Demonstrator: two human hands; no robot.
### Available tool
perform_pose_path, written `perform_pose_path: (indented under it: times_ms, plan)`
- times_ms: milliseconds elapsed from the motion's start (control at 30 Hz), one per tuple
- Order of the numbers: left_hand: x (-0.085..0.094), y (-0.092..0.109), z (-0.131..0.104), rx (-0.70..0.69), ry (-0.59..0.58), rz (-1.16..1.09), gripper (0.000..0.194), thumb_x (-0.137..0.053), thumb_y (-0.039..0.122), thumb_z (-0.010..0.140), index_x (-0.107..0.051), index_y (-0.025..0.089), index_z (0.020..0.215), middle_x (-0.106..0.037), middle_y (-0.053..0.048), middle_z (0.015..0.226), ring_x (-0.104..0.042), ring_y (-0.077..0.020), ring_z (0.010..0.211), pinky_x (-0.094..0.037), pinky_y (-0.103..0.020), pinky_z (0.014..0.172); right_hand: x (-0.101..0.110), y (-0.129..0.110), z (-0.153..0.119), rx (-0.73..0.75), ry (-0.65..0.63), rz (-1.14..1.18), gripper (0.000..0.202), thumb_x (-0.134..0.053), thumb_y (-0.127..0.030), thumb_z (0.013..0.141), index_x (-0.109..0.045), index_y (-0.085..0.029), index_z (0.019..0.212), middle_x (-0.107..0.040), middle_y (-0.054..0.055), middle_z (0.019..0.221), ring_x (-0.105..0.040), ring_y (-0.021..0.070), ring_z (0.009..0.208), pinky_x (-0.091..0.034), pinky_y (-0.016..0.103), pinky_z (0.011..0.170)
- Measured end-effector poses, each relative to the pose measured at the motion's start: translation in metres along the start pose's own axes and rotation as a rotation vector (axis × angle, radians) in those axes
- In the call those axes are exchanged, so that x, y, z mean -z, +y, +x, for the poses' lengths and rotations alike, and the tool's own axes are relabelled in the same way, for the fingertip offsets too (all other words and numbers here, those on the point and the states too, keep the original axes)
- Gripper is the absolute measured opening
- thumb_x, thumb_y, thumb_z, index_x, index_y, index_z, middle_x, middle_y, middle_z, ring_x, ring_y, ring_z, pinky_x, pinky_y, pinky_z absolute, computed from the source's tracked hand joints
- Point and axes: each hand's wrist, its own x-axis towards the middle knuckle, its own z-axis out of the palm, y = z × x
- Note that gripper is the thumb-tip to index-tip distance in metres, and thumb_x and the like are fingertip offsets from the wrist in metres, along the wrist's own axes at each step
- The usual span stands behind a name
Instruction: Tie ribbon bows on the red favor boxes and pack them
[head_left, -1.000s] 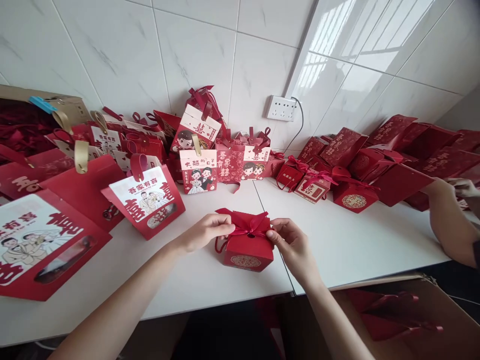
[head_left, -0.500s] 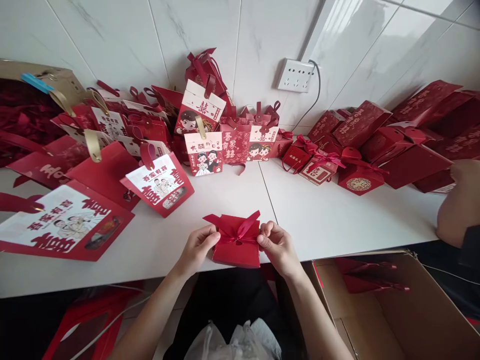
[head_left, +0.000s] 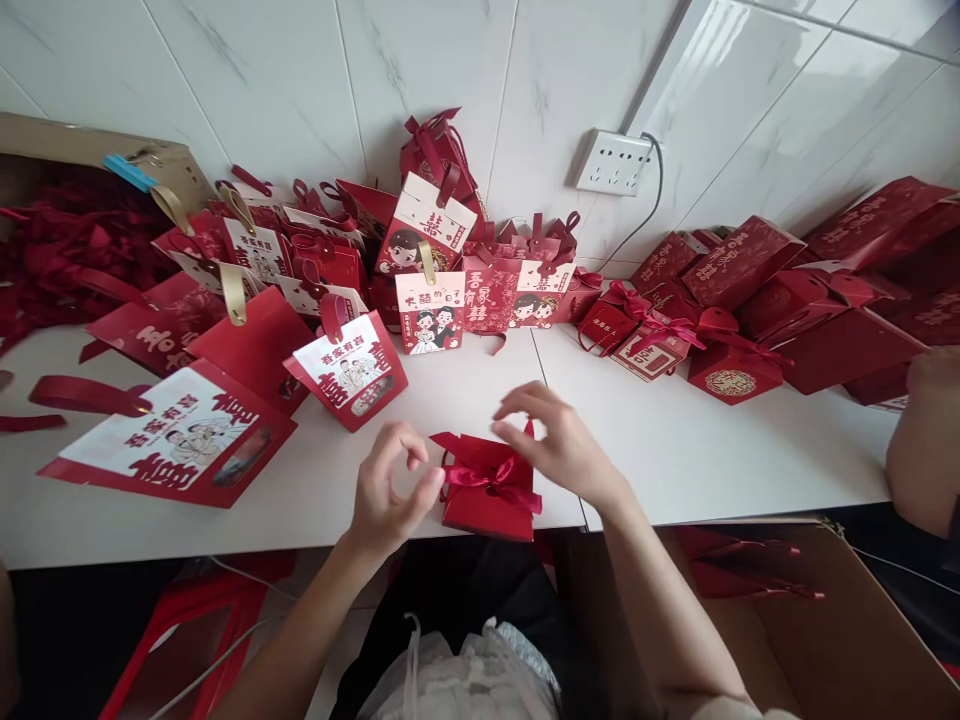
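Note:
A small red gift box (head_left: 487,517) with a dark pink ribbon bow (head_left: 495,483) tied across its top lies at the table's front edge. Just left of it is my left hand (head_left: 391,488), its thumb and forefinger curved apart and the thumb tip close to the ribbon; whether they touch, I cannot tell. Over the box's far right corner hovers my right hand (head_left: 562,440), fingers bent and spread, with nothing seen between them. The right fingers hide part of the box's upper edge and a ribbon end.
Printed red-and-white gift bags (head_left: 187,430) stand along the left. More boxes (head_left: 727,370) are piled on the right, near another person's forearm (head_left: 926,455). A power strip (head_left: 615,162) hangs on the tiled wall. Below the table sits an open carton (head_left: 862,640).
Both hands have let go of the box's sides. My right hand has risen over its far edge, and my left has pulled slightly away. The view has shifted a little left.

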Motion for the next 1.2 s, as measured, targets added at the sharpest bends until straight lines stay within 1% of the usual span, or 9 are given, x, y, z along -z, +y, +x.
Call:
perform_pose_path:
  times_ms: [67,133,200,433,700,767,867,1033,1200]
  plan:
    - [-0.003,0.008,0.003,-0.197,-0.08,0.121,0.013,-0.05,0.023,0.082,-0.046,0.021,0.07,-0.046,0.002,0.064,-0.045,-0.0146,0.068,-0.039,-0.029,0.069,-0.013,-0.009,0.019,0.019,-0.207,-0.088,0.023,-0.058,-0.034,0.081,-0.063,-0.019,0.097,-0.059,0.01,0.1,-0.057,0.0212,0.092,-0.044,0.035,0.083]
    - [-0.008,0.012,0.006,-0.325,-0.192,0.253,0.01,-0.052,0.019,0.084,-0.054,0.02,0.074,-0.055,0.0,0.069,-0.049,-0.0147,0.074,-0.04,-0.03,0.076,-0.024,-0.011,0.031,-0.012,-0.38,-0.118,0.02,-0.058,-0.025,0.079,-0.064,-0.017,0.096,-0.063,0.009,0.095,-0.059,0.0198,0.084,-0.045,0.032,0.075]
    - [-0.014,0.013,0.006,-0.396,-0.225,0.346,0.01,-0.053,0.019,0.086,-0.061,0.019,0.079,-0.059,-0.001,0.075,-0.051,-0.0145,0.078,-0.039,-0.031,0.079,-0.03,-0.008,0.036,-0.047,-0.456,-0.091,0.017,-0.053,-0.018,0.077,-0.066,-0.018,0.088,-0.066,0.005,0.087,-0.06,0.0164,0.076,-0.044,0.027,0.067]
    - [-0.023,0.006,0.001,-0.388,-0.297,0.472,0.014,-0.051,0.021,0.089,-0.064,0.02,0.092,-0.062,-0.001,0.083,-0.052,-0.0154,0.083,-0.037,-0.033,0.083,-0.029,-0.004,0.032,-0.168,-0.296,-0.041,0.017,-0.054,-0.028,0.079,-0.068,-0.02,0.074,-0.066,-0.001,0.063,-0.057,0.0105,0.058,-0.04,0.023,0.06]
    - [-0.024,0.012,0.002,-0.378,-0.373,0.55,0.017,-0.046,0.022,0.091,-0.059,0.018,0.081,-0.058,-0.002,0.082,-0.051,-0.0158,0.081,-0.038,-0.033,0.081,-0.029,0.003,0.026,-0.236,-0.208,0.093,0.016,-0.057,-0.03,0.079,-0.062,-0.018,0.069,-0.06,-0.003,0.056,-0.053,0.0095,0.052,-0.038,0.022,0.055]
    - [-0.024,0.014,0.001,-0.397,-0.379,0.583,0.018,-0.045,0.02,0.091,-0.058,0.018,0.08,-0.058,-0.002,0.078,-0.05,-0.0159,0.078,-0.038,-0.033,0.078,-0.029,0.007,0.025,-0.224,-0.195,0.124,0.015,-0.059,-0.03,0.078,-0.062,-0.018,0.07,-0.062,-0.002,0.063,-0.055,0.01,0.056,-0.04,0.022,0.057]
    - [-0.026,0.015,-0.001,-0.411,-0.373,0.608,0.018,-0.044,0.019,0.091,-0.058,0.017,0.079,-0.057,-0.001,0.073,-0.05,-0.0158,0.075,-0.039,-0.032,0.074,-0.028,0.012,0.024,-0.201,-0.142,0.107,0.013,-0.06,-0.029,0.077,-0.063,-0.018,0.069,-0.064,0.0,0.073,-0.056,0.011,0.065,-0.041,0.023,0.062]
    - [-0.029,0.015,-0.002,-0.386,-0.365,0.56,0.019,-0.042,0.019,0.092,-0.057,0.016,0.08,-0.056,-0.001,0.072,-0.05,-0.0151,0.073,-0.039,-0.032,0.073,-0.03,0.013,0.024,-0.235,-0.158,0.061,0.019,-0.058,-0.032,0.079,-0.063,-0.019,0.066,-0.057,-0.004,0.056,-0.048,0.0093,0.055,-0.036,0.023,0.059]
    - [-0.03,0.013,-0.001,-0.351,-0.385,0.508,0.017,-0.044,0.018,0.091,-0.055,0.017,0.078,-0.057,0.0,0.073,-0.051,-0.0146,0.074,-0.039,-0.032,0.076,-0.034,0.014,0.029,-0.269,-0.092,0.023,0.019,-0.06,-0.033,0.078,-0.062,-0.019,0.065,-0.061,-0.002,0.06,-0.053,0.0115,0.059,-0.038,0.025,0.063]
